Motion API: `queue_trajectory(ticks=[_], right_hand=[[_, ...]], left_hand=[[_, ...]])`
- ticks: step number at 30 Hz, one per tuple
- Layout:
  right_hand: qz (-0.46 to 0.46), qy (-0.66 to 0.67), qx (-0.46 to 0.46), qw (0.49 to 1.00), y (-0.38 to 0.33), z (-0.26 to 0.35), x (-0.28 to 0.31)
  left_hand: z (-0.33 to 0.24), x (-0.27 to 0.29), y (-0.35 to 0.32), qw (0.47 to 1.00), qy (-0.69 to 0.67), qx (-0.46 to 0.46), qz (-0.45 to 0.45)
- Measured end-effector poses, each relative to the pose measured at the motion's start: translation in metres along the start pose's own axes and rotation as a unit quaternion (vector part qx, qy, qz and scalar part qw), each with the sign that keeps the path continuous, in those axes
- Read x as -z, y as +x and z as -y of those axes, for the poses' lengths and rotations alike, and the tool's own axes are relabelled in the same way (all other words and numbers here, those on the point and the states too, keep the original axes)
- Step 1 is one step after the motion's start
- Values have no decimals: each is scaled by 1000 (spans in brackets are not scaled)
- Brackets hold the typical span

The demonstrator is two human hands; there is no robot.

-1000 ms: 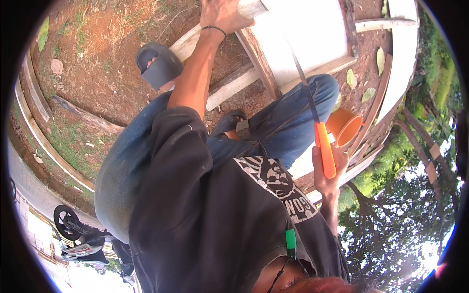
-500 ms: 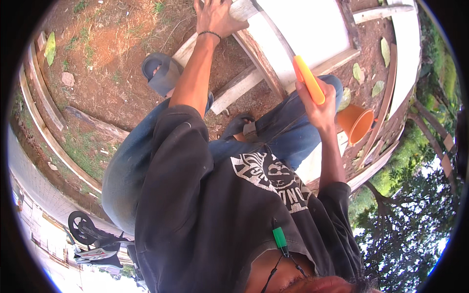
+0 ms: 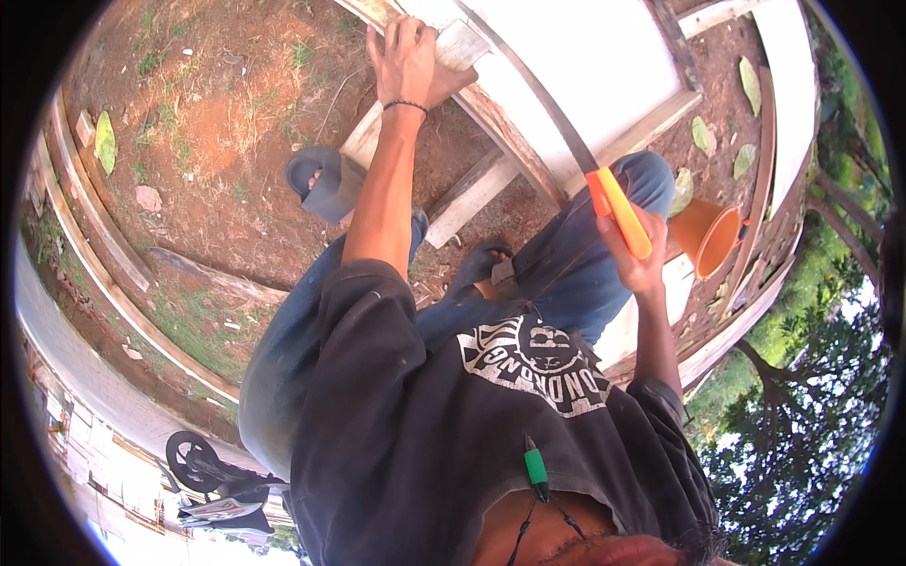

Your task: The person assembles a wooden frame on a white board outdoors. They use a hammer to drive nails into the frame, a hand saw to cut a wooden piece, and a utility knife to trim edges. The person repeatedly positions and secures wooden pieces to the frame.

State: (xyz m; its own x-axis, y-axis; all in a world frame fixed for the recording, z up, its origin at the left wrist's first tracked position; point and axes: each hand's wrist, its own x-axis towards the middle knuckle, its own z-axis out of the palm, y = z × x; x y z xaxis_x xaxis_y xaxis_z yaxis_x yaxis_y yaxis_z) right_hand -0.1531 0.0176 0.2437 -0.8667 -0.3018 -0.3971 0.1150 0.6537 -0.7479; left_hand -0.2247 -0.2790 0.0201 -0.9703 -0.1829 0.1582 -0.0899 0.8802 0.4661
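Observation:
My right hand [image 3: 634,253] is closed round the orange handle of a hand saw [image 3: 557,118]. The saw's long, narrow, slightly curved blade slants up and left over a white panel, its tip near the top edge of the view. At the upper left corner of the panel, my left hand [image 3: 408,71] grips a wooden strip [image 3: 491,118] along the panel's edge, thumb spread to the right. Beside those fingers a pale wood end [image 3: 461,45] lies against the white panel [image 3: 604,57]. Teeth and any cut cannot be made out.
An orange bucket [image 3: 706,238] lies tilted beside my right knee. A short beam [image 3: 472,193] projects from the frame between my feet. Long planks [image 3: 142,311] edge the soil at left, with a motorcycle [image 3: 222,491] beyond. Trees stand at right.
The saw and my right hand have shifted slightly down and right. My left hand sits a little lower in view and still grips the wood. The whole view has moved slightly.

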Motion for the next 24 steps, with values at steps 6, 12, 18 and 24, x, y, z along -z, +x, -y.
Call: queue_trajectory(ticks=[6, 12, 18, 24], right_hand=[[-81, 85, -41, 992, -58, -23, 23], [-140, 284, -48, 947, -61, -35, -1], [-255, 230, 33, 939, -86, -56, 28], [-430, 58, 52, 900, -111, -107, 69]], left_hand=[[5, 6, -6, 1000, 6, -2, -10], [5, 0, -6, 999, 20, -19, -24], [-10, 16, -6, 995, 81, 38, 47], [-3, 34, -64, 978, -23, 195, 67]])
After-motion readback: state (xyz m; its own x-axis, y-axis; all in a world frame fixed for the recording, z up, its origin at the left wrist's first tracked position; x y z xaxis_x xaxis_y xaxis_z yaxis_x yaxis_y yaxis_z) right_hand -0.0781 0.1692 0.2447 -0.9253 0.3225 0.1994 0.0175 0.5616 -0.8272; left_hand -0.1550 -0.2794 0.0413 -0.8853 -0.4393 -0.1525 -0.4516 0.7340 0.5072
